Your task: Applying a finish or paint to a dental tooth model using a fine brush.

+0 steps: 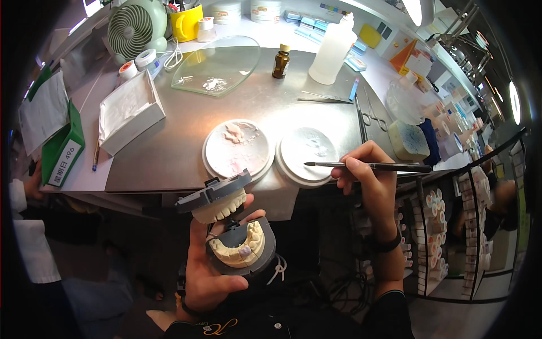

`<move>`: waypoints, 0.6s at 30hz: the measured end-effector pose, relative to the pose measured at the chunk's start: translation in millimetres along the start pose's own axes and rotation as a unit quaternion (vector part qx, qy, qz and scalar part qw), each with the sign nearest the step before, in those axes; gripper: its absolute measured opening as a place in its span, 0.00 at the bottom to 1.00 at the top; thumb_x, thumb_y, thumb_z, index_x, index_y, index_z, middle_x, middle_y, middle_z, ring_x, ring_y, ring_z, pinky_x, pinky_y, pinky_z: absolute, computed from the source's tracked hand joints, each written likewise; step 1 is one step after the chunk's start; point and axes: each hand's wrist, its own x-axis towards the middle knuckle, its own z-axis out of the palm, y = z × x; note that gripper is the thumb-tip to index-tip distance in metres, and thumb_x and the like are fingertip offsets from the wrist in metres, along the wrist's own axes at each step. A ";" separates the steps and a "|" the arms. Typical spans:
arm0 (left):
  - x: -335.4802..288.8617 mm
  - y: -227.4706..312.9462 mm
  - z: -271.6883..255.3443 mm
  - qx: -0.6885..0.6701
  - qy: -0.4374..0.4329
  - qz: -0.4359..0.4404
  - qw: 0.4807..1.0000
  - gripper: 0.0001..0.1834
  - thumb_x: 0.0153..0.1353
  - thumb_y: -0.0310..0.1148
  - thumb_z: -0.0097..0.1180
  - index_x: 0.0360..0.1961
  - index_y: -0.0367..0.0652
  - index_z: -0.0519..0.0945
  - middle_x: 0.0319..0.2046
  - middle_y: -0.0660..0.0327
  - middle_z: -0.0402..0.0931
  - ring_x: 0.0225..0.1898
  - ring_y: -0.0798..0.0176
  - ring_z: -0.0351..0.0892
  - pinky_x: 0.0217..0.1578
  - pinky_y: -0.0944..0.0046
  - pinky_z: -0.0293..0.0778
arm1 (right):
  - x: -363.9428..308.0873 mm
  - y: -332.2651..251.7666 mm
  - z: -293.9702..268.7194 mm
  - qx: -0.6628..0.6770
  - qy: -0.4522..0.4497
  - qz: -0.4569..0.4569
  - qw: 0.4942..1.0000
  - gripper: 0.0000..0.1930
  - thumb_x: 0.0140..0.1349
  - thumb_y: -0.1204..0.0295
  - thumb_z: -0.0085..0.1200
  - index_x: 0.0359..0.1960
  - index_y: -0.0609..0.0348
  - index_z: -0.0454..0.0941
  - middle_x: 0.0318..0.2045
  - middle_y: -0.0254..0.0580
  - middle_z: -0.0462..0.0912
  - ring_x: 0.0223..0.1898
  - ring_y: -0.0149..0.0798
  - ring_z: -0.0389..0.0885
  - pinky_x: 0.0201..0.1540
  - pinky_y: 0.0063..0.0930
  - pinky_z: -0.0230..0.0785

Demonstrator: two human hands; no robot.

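Observation:
My left hand (pixel 204 285) is wrapped round a hinged dental model, which stands open in front of my body. Its lower half (pixel 263 265) is a cream tooth arch on a dark grey base, with one paler, slightly bluish tooth. The upper half (pixel 217 195) tilts up behind it, teeth facing down. Between the fingers and thumb of my right hand (pixel 370 178) is a thin dark brush (pixel 401 167). Its tip points left, over the right white round dish (pixel 309 146), which holds whitish material. Beside that dish, the left white dish (pixel 217 152) carries pinkish lumps.
Behind the dishes are a glass slab (pixel 231 65) with white powder, a brown bottle (pixel 281 61) and a white squeeze bottle (pixel 334 51). Tweezers (pixel 324 100), scissors (pixel 372 118) and a sponge (pixel 410 140) lie right. A paper-lined box (pixel 132 116) and green holder (pixel 70 141) stand left.

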 end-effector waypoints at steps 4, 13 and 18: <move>-0.9 2.0 1.9 -0.005 0.021 -0.005 1.000 0.59 0.38 0.29 0.71 0.67 0.54 0.44 0.63 0.40 0.49 0.63 0.40 0.54 0.58 0.51 0.62 | 3.6 4.3 2.8 0.005 0.002 0.006 1.000 0.06 0.59 0.75 0.50 0.28 0.65 0.71 0.23 0.46 0.81 0.20 0.26 0.76 0.21 0.16 0.67; -0.2 1.8 -6.2 -0.009 0.011 -0.011 1.000 0.59 0.39 0.28 0.70 0.67 0.55 0.43 0.63 0.40 0.48 0.64 0.40 0.53 0.58 0.51 0.63 | 7.7 7.6 4.8 0.005 0.000 -0.004 1.000 0.06 0.60 0.75 0.50 0.27 0.65 0.71 0.23 0.46 0.81 0.19 0.25 0.75 0.19 0.14 0.64; -2.1 5.4 -1.8 -0.010 0.027 -0.011 1.000 0.57 0.40 0.27 0.69 0.67 0.55 0.43 0.63 0.41 0.48 0.64 0.40 0.53 0.58 0.51 0.62 | 4.5 5.2 5.1 0.011 0.007 -0.003 1.000 0.06 0.60 0.75 0.50 0.27 0.65 0.71 0.23 0.47 0.81 0.20 0.26 0.75 0.19 0.14 0.64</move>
